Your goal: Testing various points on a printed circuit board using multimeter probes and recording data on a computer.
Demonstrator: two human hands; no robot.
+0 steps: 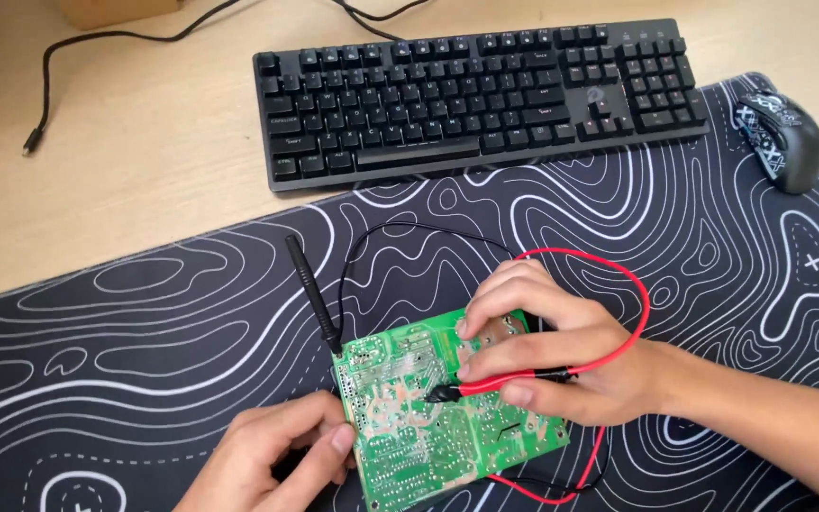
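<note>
While left hand (pixel 282 450) grips green circuit board (pixel 428 417), right hand (pixel 547 356) pinches red probe (pixel 495 382), black probe (pixel 313 294) lying loose

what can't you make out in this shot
- Head view: part of the green board is covered by the right hand, and its bottom corner is cut off by the frame edge.
- The red probe tip contact point is too small to tell.
- Both leads run out of frame; no meter shows.
- The left hand is cut off below.
- The black probe tip meets the board edge; contact unclear.
</note>
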